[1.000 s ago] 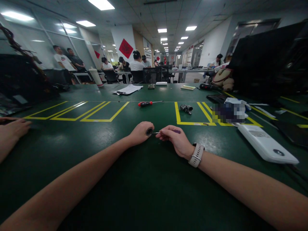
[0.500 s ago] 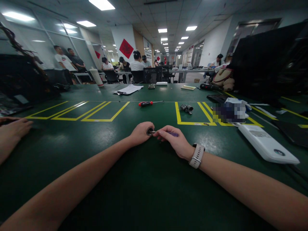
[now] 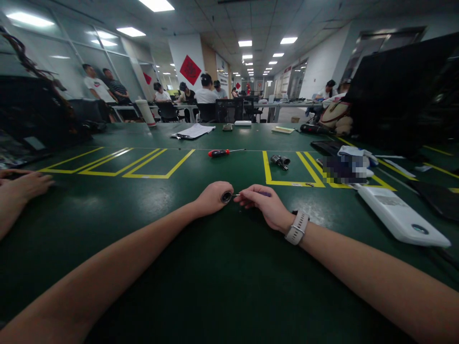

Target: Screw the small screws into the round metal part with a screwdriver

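My left hand (image 3: 212,198) is closed around a dark cylindrical metal part, whose round open end (image 3: 226,197) faces the camera. The rest of that part is hidden in my fist. Between the fingers of my right hand (image 3: 263,203) is a small screwdriver (image 3: 266,194) with a purple handle, its thin shaft pointing left. The shaft's tip is at the right rim of the round end; whether it touches cannot be made out. A tiny dark piece (image 3: 240,211) lies on the green table (image 3: 229,267) just below my right fingertips.
A red-and-black screwdriver (image 3: 219,153) lies farther back. A dark metal fitting (image 3: 280,162) sits inside yellow tape lines (image 3: 294,183). At right is a white power bank-like device (image 3: 401,215); at left, another person's hands (image 3: 27,186). Papers on a clipboard (image 3: 193,131) lie behind.
The screwdriver's tip has drawn back to the right, from inside the round opening to its rim. My right hand has shifted slightly right. The other person's hands have moved a little.
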The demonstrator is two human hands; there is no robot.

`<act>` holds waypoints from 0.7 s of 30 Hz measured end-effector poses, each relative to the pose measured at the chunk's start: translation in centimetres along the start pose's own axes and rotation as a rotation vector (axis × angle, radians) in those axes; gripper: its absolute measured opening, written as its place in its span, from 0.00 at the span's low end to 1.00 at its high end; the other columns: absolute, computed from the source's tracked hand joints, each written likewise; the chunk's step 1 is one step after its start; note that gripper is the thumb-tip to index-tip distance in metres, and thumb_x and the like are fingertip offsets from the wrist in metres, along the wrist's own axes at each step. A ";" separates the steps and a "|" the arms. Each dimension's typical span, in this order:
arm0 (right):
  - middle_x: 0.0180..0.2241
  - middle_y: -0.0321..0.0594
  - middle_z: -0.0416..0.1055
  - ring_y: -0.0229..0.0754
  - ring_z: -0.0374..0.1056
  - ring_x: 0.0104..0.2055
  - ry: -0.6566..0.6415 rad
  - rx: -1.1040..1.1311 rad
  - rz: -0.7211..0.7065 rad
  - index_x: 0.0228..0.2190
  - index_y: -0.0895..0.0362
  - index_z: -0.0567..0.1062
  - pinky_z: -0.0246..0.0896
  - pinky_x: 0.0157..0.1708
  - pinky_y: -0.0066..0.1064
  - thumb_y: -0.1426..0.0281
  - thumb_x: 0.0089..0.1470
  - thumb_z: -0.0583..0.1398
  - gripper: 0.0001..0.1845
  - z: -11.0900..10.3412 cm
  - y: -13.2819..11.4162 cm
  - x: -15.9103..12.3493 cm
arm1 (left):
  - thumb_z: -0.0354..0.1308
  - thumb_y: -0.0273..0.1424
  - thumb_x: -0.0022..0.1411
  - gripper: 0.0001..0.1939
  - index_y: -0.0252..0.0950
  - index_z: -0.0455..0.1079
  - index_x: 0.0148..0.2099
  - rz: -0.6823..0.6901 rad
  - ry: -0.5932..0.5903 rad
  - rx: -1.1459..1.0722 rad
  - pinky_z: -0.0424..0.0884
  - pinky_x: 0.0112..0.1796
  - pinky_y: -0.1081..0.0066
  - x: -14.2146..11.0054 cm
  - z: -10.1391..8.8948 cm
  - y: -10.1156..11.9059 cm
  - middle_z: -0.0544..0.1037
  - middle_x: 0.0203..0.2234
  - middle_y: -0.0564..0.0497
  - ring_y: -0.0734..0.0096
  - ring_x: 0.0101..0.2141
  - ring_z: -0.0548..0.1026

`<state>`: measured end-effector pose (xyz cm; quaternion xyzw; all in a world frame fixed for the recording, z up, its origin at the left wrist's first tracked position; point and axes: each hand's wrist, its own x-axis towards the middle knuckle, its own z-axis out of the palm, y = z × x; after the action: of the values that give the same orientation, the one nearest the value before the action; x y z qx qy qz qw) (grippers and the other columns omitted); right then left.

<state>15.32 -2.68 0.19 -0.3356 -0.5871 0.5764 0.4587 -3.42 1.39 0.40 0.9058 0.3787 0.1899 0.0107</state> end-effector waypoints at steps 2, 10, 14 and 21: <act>0.28 0.39 0.75 0.38 0.68 0.32 -0.010 0.032 0.013 0.27 0.58 0.73 0.61 0.34 0.33 0.65 0.50 0.59 0.08 -0.1 0.2 0.2 | 0.51 0.23 0.53 0.04 0.34 0.63 0.28 0.004 -0.006 -0.009 0.63 0.29 0.74 0.0 0.0 0.0 0.69 0.23 0.53 0.73 0.26 0.68; 0.27 0.36 0.74 0.38 0.67 0.31 0.038 -0.006 -0.075 0.25 0.57 0.74 0.60 0.34 0.33 0.66 0.48 0.61 0.07 0.5 0.2 -0.4 | 0.51 0.23 0.52 0.04 0.35 0.63 0.27 0.012 -0.019 0.018 0.62 0.28 0.72 0.0 0.1 0.2 0.69 0.23 0.53 0.71 0.25 0.67; 0.25 0.37 0.75 0.38 0.67 0.29 0.061 0.053 -0.026 0.24 0.57 0.74 0.60 0.33 0.33 0.67 0.48 0.60 0.07 0.4 0.1 -0.3 | 0.51 0.22 0.52 0.04 0.35 0.63 0.27 0.019 -0.029 0.025 0.63 0.29 0.72 0.0 0.0 0.4 0.69 0.23 0.52 0.71 0.26 0.67; 0.19 0.37 0.73 0.37 0.66 0.24 0.093 0.107 0.015 0.21 0.58 0.72 0.59 0.29 0.32 0.69 0.46 0.60 0.07 0.2 0.3 -0.1 | 0.52 0.22 0.51 0.04 0.35 0.63 0.27 -0.009 -0.037 0.030 0.62 0.29 0.72 0.0 0.0 0.3 0.68 0.23 0.52 0.71 0.25 0.67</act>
<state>15.10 -2.78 -0.09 -0.3415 -0.5311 0.5942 0.4983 -3.17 1.16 0.49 0.9075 0.3853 0.1674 0.0048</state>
